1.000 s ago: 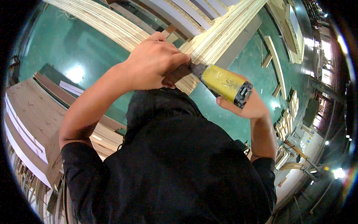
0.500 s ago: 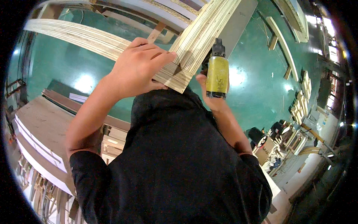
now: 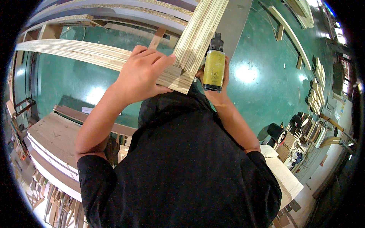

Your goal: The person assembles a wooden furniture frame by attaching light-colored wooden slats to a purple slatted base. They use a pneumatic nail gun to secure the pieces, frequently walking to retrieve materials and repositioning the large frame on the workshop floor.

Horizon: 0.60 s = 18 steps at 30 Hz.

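Right grip [image 3: 216, 89] closed round yellow nail gun [image 3: 213, 69], left hand [image 3: 142, 74] pressing layered plywood corner [image 3: 181, 78]

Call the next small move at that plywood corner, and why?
Probably fire the yellow nail gun. The right hand holds it against the plywood corner joint, and the left hand is pressing the two strips together there, so the joint looks braced.

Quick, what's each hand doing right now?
Left hand: pressed flat on the plywood corner joint, not gripping.
Right hand: closed around the yellow nail gun.
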{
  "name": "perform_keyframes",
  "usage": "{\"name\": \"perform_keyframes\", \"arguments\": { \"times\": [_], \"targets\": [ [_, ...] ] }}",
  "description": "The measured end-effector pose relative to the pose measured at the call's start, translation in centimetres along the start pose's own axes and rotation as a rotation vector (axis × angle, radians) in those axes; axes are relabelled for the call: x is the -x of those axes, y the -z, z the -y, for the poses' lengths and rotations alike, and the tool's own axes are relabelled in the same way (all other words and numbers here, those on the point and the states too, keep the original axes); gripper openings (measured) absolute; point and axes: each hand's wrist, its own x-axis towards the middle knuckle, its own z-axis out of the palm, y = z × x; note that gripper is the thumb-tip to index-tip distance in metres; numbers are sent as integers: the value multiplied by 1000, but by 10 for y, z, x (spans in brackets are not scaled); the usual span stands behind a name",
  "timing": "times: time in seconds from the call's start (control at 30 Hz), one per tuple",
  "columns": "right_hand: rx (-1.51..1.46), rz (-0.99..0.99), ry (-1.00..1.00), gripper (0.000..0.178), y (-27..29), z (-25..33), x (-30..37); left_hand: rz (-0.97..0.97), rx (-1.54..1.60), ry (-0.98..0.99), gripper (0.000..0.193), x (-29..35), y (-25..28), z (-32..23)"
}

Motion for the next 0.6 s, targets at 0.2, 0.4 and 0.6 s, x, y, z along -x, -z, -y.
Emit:
{"name": "perform_keyframes", "arguments": {
  "times": [0.2,0.4,0.6],
  "targets": [
    [-242,-14,-111,87,2,-11,2,3,0,-6,86,-1,-1,0],
    [-246,-40,-154,81,5,-24,3,59,-20,-57,84,0,5,6],
    [-140,-94,-128,85,0,-26,4,213,-127,-256,71,-26,43,23]
  ]
}}
